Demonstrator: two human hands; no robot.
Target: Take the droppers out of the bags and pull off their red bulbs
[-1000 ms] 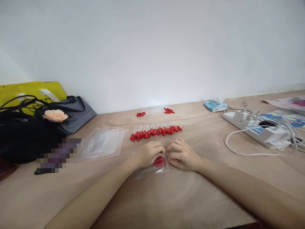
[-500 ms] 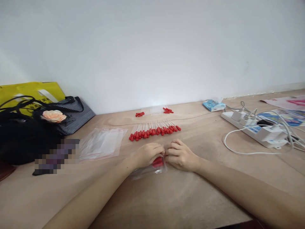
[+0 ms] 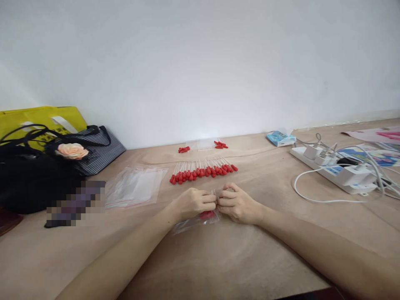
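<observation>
Near the middle of the table, a clear plastic zip bag (image 3: 190, 225) with red bulb-like pieces (image 3: 206, 215) in it lies under my fingers. My left hand (image 3: 196, 203) is closed on the bag's upper edge, its fingers bent over the red pieces. Against it, my right hand (image 3: 236, 204) pinches the same bag at the right end of that edge. The fingertips of both hands meet, hiding part of the opening. Just beyond them lies a row of droppers with red bulbs (image 3: 203, 171), their clear stems pointing to the wall.
Flat clear zip bags (image 3: 136, 187) lie to the left, beside a black bag (image 3: 34, 179) and a striped bag (image 3: 100, 152). Small red pieces (image 3: 221, 145) sit near the wall. A power strip (image 3: 334, 171) with cables and a blue tissue pack (image 3: 280, 138) are on the right.
My left-hand fingers have shifted slightly along the bag's edge, and a bit of clear plastic now stands up between the hands. The droppers have not moved.
</observation>
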